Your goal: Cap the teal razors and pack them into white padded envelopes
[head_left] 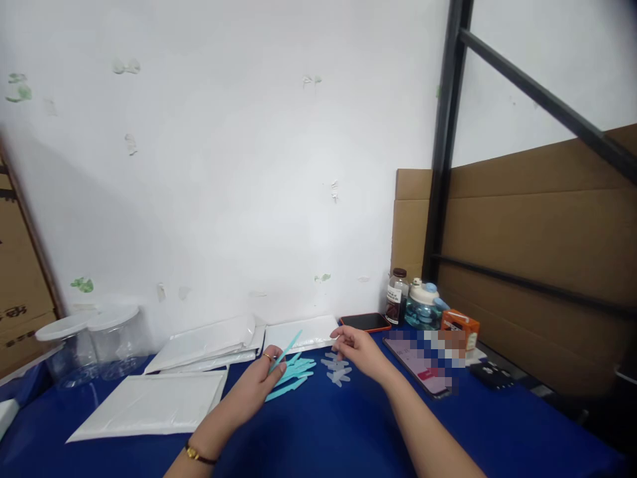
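A slim teal eyebrow razor (290,346) points up and to the right from my left hand (266,372), whose thumb and fingers are closed around its lower end. Several more teal razors (293,382) lie in a loose pile on the blue table, just right of that hand and partly behind it. My right hand (355,345) hovers over a small heap of clear plastic pieces (338,375), which look like blade caps. Its fingers are bent in towards the thumb; anything small between the tips is too fine to make out.
White padded mailers (149,405) lie at left and along the wall (301,335). Two clear lidded jars (117,345) stand far left. At right are an orange-edged phone (365,322), another phone (415,365), a brown-capped bottle (397,299), a blue jug (423,309) and an orange box (460,325).
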The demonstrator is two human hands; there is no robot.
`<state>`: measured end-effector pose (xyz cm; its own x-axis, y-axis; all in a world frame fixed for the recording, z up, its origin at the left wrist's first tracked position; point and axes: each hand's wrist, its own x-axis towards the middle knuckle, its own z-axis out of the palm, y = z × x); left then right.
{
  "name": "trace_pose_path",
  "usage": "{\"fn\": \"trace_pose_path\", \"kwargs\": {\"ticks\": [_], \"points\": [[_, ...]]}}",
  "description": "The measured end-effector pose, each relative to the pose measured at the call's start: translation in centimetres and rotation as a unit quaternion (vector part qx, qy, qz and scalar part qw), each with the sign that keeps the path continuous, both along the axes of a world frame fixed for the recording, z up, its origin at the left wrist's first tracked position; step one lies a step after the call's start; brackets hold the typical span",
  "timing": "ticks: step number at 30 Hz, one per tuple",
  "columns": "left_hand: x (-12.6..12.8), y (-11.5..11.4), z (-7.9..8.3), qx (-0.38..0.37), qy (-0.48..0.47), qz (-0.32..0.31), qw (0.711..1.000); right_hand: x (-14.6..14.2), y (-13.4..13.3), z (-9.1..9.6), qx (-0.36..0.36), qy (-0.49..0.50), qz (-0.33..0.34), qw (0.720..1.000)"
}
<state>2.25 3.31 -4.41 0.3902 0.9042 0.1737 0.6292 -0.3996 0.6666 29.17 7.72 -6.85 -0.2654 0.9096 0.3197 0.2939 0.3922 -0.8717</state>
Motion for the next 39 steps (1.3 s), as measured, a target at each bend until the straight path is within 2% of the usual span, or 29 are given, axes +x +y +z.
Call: {"fn": "trace_pose_path", "kwargs": {"ticks": [2, 5, 9, 13, 21, 27, 34, 39], "points": [[-0.1, -0.8, 0.0, -0.026, 0.001, -0.019, 0.999, -1.2, -0.7, 0.2, -0.004, 0.033, 0.003, 0.999], [-0.2, -1.4, 0.2, -0.053, 0.016, -0.043, 0.998, -2.5, -1.8, 0.8, 0.004, 0.029, 0.018, 0.999], [-0.3, -1.4, 0.4, -0.012, 0.031, -0.021, 0.999, -3.1, -2.7, 1.2, 0.001, 0.009, 0.028, 1.000], [-0.5, -1.4, 0.4, 0.007, 0.058, 0.011, 0.998, -3.2, -2.5, 0.7, 0.014, 0.005, 0.009, 1.000], [-0.8, -1.5, 0.3, -0.001, 0.052, 0.014, 0.999, -3.4, -2.4, 0.1, -0.028, 0.110, 0.042, 0.993], [-1.0, -1.7, 0.3, 0.001, 0.040, 0.004, 0.999, -4.0, -2.7, 0.1, -0.024, 0.102, 0.071, 0.992], [-1.1, -1.6, 0.3, 0.001, 0.047, 0.009, 0.999, -3.6, -2.4, -0.1, 0.004, 0.100, 0.023, 0.995], [-1.0, -1.4, -0.2, 0.007, 0.047, 0.000, 0.999, -4.3, -2.8, -0.1, -0.014, 0.072, 0.057, 0.996]]}}
